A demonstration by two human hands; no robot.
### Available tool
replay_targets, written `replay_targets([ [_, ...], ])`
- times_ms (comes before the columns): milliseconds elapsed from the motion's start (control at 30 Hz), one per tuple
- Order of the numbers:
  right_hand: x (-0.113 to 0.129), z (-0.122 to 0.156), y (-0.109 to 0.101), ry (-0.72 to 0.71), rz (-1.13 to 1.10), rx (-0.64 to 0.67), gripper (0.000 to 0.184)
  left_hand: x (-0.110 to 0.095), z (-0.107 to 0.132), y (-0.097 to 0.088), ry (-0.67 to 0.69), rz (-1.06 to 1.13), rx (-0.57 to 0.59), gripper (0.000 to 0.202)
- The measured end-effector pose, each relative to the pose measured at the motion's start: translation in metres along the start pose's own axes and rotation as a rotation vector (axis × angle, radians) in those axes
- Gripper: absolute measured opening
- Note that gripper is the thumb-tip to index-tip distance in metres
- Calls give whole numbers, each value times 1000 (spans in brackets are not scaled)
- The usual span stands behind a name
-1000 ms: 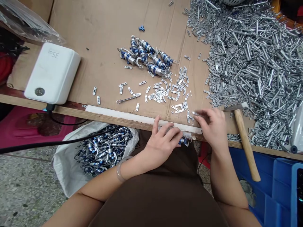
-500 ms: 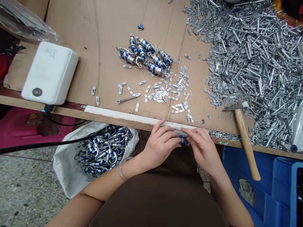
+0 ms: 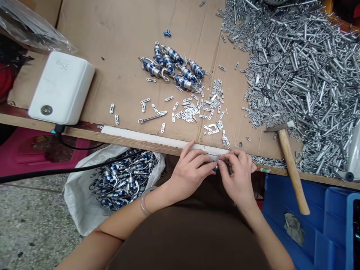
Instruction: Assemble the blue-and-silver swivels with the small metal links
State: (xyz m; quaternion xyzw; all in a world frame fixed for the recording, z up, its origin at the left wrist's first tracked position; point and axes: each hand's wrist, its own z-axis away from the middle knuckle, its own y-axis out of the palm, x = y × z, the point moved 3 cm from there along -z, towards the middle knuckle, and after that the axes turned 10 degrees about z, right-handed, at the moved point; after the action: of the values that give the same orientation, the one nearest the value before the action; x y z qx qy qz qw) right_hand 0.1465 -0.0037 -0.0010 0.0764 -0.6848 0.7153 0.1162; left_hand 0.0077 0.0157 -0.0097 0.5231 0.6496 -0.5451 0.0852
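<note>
Back from the plates, R hand joins L hand; I see both pinching blue fitting, crosswise btwn them.

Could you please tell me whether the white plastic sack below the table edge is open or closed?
Open: the white plastic sack gapes at its mouth, and blue-and-silver metal fittings lie visibly heaped inside.

1 hammer, 1 white box.
</note>
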Motion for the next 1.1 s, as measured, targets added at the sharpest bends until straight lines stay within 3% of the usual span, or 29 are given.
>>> replay_targets([
  [100,-16,-13,-7,-12,-92,24,12,-1,-1,0,5,-34,30,10],
  [200,-63,-34,-27,142,-29,-262,22,-2,-2,0,5,-34,42,8],
  [267,-104,-45,-40,417,164,-444,45,-2,-2,-1,-1,-31,42,7],
  [300,-119,-51,-41,473,185,-380,52,-2,-2,-1,-5,-29,41,6],
  [367,-136,-58,-43,471,175,-247,48,-2,-3,-1,-11,-25,40,6],
  [467,-120,-48,-46,321,143,-236,34,-1,-3,-1,-6,-11,40,7],
  [533,-94,-29,-48,209,134,-258,27,-1,-3,-1,0,10,31,9],
  [600,-64,-7,-45,30,96,-163,22,-1,-2,-2,-5,33,19,10],
  [733,-25,23,-41,-294,33,-158,35,1,-2,-2,-14,58,5,5],
  [867,-16,23,-33,-316,167,20,32,2,-1,-1,1,55,-22,6],
  [1000,-10,21,-36,-337,101,-20,36,2,0,1,6,52,-27,6],
  [1100,-14,19,-33,-310,129,49,32,2,0,0,2,46,-26,6],
])
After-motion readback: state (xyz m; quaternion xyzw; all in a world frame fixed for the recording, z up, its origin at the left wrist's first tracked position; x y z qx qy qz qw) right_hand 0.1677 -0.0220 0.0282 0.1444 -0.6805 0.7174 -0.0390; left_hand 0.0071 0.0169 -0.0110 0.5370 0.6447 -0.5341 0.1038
